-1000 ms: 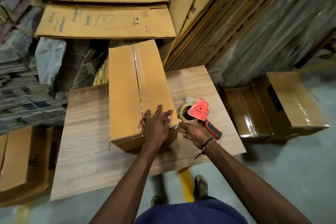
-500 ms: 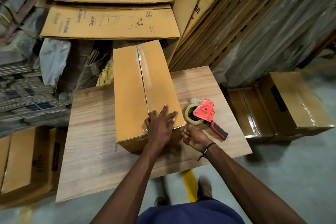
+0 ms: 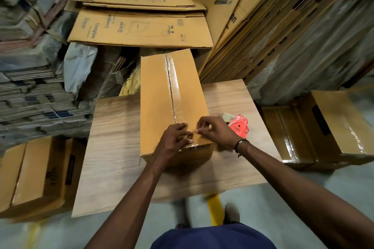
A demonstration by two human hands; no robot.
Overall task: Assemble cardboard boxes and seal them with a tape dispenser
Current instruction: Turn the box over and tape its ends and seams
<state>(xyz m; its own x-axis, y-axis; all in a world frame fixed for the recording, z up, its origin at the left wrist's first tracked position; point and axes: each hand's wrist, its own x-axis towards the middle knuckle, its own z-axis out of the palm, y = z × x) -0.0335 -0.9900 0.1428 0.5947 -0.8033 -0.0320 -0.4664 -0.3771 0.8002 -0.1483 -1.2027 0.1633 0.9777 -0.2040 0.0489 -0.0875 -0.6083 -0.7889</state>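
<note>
Your right hand [image 3: 217, 131] covers most of the red plastic tape dispenser [image 3: 239, 126], so you see only its upper body, not its handle or roll. Your left hand [image 3: 174, 141] hides the near end of the clear tape strip [image 3: 173, 95] on the brown cardboard box [image 3: 157, 107]. Whether your fingertips [image 3: 197, 131] pinch anything is too blurred to tell. The taped cartons on the floor at right [image 3: 332, 127] are cut by the frame edge, and your shoes [image 3: 232, 213] are smeared by motion.
</note>
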